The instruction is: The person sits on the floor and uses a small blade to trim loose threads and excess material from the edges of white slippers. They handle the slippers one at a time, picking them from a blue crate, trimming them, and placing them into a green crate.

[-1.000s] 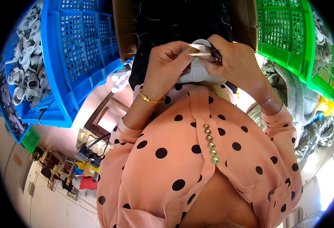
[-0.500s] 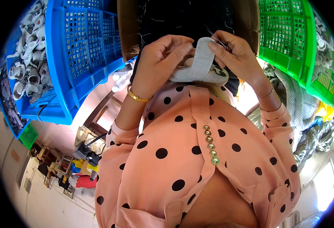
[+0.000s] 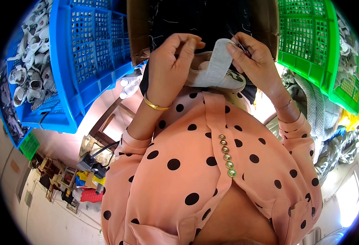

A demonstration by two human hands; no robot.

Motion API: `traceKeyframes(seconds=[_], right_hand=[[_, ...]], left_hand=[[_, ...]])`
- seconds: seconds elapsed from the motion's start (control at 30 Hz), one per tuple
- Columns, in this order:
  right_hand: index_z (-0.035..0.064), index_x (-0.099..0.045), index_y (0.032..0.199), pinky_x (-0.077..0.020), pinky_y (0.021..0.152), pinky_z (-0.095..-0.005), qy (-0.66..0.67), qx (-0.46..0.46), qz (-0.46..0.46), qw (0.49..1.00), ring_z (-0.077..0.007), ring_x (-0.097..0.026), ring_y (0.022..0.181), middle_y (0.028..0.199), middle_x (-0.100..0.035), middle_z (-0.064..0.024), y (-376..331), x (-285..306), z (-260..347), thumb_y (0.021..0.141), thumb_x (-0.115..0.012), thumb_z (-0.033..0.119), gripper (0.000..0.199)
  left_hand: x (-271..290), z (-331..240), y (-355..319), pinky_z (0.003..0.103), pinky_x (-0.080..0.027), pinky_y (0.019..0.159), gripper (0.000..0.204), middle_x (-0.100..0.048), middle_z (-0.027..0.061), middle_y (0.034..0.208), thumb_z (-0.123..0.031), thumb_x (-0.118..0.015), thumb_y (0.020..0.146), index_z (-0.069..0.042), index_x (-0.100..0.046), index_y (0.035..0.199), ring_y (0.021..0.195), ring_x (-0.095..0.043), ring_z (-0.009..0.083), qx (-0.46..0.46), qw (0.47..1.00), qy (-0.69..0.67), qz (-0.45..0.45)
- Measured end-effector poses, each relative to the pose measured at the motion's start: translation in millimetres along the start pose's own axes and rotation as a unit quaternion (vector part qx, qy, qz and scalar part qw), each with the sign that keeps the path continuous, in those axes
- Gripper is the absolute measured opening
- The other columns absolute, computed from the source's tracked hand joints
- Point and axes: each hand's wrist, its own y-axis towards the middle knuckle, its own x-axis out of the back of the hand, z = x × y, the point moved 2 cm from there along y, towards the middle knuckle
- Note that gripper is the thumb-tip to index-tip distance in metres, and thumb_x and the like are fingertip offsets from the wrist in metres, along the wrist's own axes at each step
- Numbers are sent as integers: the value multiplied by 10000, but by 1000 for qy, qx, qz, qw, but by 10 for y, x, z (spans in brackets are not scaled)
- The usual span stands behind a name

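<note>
A small pale grey shoe lies in front of my body, its wide strap standing up out of its opening. My right hand is closed around small scissors, whose thin dark blades point up and away. The thumb of that hand presses against the strap's upper edge. To the left of the strap, my left hand is raised with its fingers curled and the thumb against the index finger. Anything pinched there is too small to make out. Part of the shoe's left end is hidden behind this hand.
On the left stands a blue plastic crate, beside many small white shoes. A green crate stands to the right, more pale shoes beyond it. Dark cloth with loose thread bits lies ahead, between brown cardboard sides.
My left hand has drawn left, away from the strap, uncovering more of the shoe's opening. The strap leans slightly further right. My right hand has barely shifted.
</note>
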Motion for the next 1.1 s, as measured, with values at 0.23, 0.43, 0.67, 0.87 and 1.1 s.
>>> traceKeyframes(seconds=[0.23,0.43,0.67,0.87,1.1], right_hand=[[53,-534,837,-433,490,-250,-315,224,-108,916,-157,-525,485,597,-548,-49,7,83,112,889,-641,383,351],[119,-476,735,-430,454,-276,-595,297,-90,741,-187,-556,467,520,-479,-7,-52,121,269,848,-600,520,435],[112,-495,722,-424,447,-282,-616,261,-40,742,-188,-573,477,538,-527,-22,-35,118,338,875,-568,495,418],[124,-496,719,-425,446,-301,-600,256,-26,758,-187,-571,498,549,-519,-24,-25,122,347,858,-602,475,392],[95,-551,742,-417,451,-318,-576,228,16,785,-253,-593,536,576,-562,-60,-27,123,326,901,-541,449,388]], left_hand=[[-122,23,-117,199,-500,709,225,-697,44,901,-149,-682,889,1,-675,1056,784,-618,63,121,982,-103,105],[-118,40,-114,212,-513,722,206,-705,44,898,-122,-687,878,-7,-688,1049,792,-632,73,122,976,-144,106],[-135,34,-126,211,-528,665,193,-716,83,867,-111,-692,867,4,-706,1021,745,-649,83,136,967,-198,87],[-123,53,-135,212,-528,666,195,-719,89,869,-115,-709,855,-3,-715,1014,746,-656,91,145,966,-198,86],[-120,123,-165,209,-525,657,204,-721,96,860,-136,-719,848,-17,-722,1015,741,-661,94,123,972,-179,90]])
